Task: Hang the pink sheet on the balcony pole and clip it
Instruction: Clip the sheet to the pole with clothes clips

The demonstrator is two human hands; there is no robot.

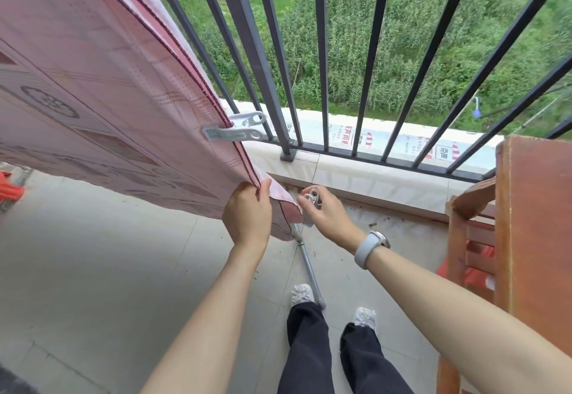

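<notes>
Both hands reach forward at the lower edge of a hanging pink patterned bedsheet. The left hand pinches the sheet's dark-trimmed corner hem, thumb on the near side and fingers curled behind the cloth. The right hand, with a pale grey smartwatch on its wrist, grips a small grey plastic clothes clip between thumb and fingertips, just beside the sheet's corner; whether clip and cloth touch cannot be told. The sheet hangs from above the top of the view, filling the upper left, so what it hangs on is out of sight. A second grey plastic clip is already clamped on the sheet's edge, higher up, near the dark metal balcony railing. Below the hands, a thin silver metal pole slants down to the grey tiled floor, its upper end hidden behind the sheet's corner. The person stands in black trousers and white shoes. A reddish-brown wooden chair stands at the right. Green plants fill the ground beyond the railing.
</notes>
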